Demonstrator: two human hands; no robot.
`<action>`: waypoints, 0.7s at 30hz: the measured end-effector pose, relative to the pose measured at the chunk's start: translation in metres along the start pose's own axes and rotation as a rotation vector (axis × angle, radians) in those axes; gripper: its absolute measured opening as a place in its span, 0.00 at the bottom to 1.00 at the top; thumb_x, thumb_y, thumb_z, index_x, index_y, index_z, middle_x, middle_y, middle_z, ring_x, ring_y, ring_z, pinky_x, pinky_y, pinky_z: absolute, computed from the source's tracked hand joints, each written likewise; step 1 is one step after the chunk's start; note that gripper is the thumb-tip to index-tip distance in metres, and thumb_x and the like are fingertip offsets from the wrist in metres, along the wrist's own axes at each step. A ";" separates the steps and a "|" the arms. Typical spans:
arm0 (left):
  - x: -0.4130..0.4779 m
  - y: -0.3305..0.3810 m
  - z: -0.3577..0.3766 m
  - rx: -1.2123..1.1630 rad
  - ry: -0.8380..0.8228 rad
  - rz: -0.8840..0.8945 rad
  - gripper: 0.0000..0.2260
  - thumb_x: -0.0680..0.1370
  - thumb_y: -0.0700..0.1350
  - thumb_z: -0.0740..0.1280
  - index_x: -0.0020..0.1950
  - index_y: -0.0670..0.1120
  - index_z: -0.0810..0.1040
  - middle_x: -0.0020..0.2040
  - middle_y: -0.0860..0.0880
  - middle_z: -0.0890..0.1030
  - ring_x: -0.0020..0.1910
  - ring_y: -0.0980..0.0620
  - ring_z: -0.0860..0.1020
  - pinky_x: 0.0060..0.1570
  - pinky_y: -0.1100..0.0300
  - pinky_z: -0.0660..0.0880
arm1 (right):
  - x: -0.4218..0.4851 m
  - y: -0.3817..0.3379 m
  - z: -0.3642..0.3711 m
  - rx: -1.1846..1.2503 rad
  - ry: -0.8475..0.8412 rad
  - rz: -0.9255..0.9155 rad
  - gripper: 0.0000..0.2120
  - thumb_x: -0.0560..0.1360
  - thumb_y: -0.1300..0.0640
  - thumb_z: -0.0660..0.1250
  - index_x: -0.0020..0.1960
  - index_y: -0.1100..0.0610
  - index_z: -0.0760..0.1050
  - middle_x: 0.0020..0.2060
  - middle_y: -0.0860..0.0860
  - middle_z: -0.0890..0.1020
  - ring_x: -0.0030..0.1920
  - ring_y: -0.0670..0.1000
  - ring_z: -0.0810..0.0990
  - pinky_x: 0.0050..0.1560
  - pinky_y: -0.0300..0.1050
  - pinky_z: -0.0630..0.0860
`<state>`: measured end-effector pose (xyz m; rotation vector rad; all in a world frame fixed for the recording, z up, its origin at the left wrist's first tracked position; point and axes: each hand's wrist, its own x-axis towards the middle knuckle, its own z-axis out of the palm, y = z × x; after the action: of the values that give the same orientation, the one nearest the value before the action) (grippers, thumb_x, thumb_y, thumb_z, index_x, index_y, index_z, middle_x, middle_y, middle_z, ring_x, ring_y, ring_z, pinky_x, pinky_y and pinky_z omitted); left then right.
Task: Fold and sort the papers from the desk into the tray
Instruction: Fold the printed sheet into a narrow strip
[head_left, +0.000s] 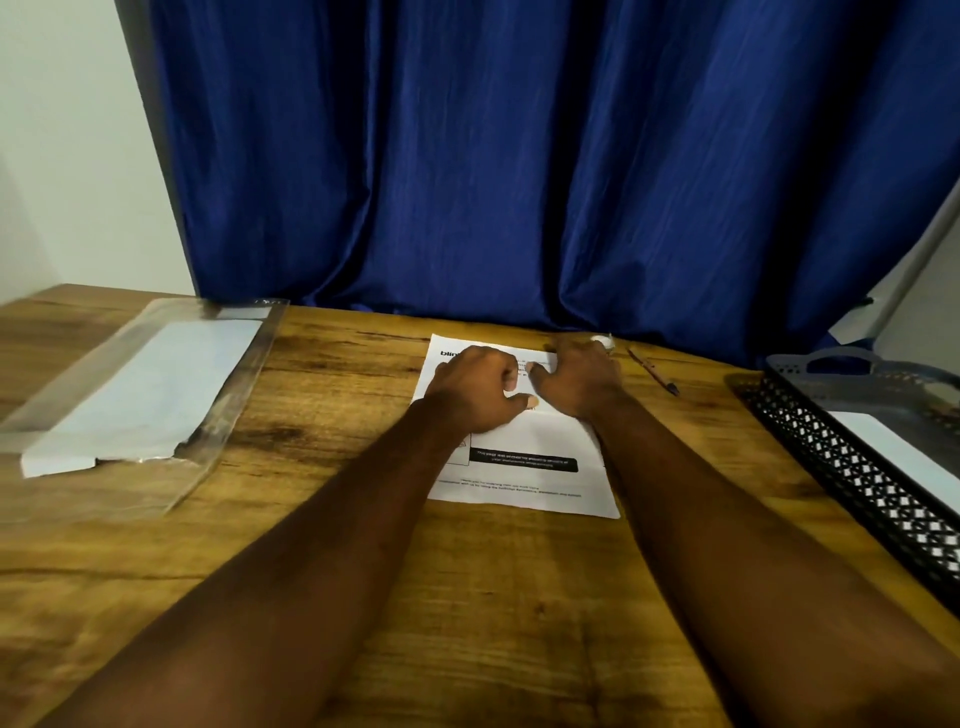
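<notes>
Wooden worktop (322, 395) observed from above, with a blue curtain (519, 156) hanging behind its far edge. One printed sheet (524, 457) lies flat at the centre of the worktop, with black text and a dark banner on its near half. Both hands are over the far half of this sheet. The left hand (475, 387) rests knuckles-up on the upper left part; its fingers (511, 374) are curled under and the thumb points to the right. It cannot be told whether the fingers pinch the paper or only press it. The right hand (576, 376) lies just beside the left hand, over the upper right part of the sheet, its fingers (563, 347) spread and reaching towards the far edge. A clear plastic sleeve (228, 395) lies on the left side of the worktop with a stack of white paper (140, 395) inside it. A black mesh tray (852, 467) stands at the right edge and holds a white sheet (893, 452). A pen (652, 371) lies on the worktop between the right hand and the tray. A small white item (603, 340) sits at the right hand's far side; its nature cannot be determined.
</notes>
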<state>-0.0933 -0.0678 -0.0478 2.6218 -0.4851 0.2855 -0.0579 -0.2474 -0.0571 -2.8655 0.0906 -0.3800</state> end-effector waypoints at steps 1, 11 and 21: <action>0.000 -0.002 0.000 -0.007 0.013 0.006 0.16 0.74 0.62 0.74 0.47 0.51 0.79 0.47 0.54 0.79 0.50 0.51 0.75 0.50 0.53 0.76 | 0.000 -0.001 0.001 -0.024 -0.009 -0.011 0.32 0.81 0.35 0.61 0.80 0.51 0.68 0.78 0.55 0.72 0.78 0.61 0.66 0.76 0.62 0.65; 0.001 -0.017 -0.002 -0.104 0.095 0.014 0.18 0.73 0.59 0.78 0.58 0.52 0.81 0.62 0.52 0.79 0.63 0.49 0.75 0.61 0.49 0.76 | 0.003 -0.002 0.003 -0.116 -0.135 -0.103 0.30 0.83 0.37 0.52 0.82 0.48 0.63 0.83 0.53 0.60 0.83 0.59 0.54 0.80 0.68 0.52; 0.008 -0.049 -0.017 -0.113 -0.016 -0.341 0.50 0.71 0.68 0.74 0.83 0.53 0.52 0.81 0.41 0.62 0.81 0.35 0.57 0.78 0.36 0.51 | -0.003 -0.001 -0.003 -0.024 -0.171 -0.159 0.33 0.84 0.39 0.57 0.85 0.49 0.57 0.85 0.51 0.60 0.84 0.59 0.57 0.82 0.65 0.52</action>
<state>-0.0689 -0.0211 -0.0497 2.5408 -0.0521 0.1224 -0.0612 -0.2471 -0.0549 -2.9239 -0.1655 -0.1632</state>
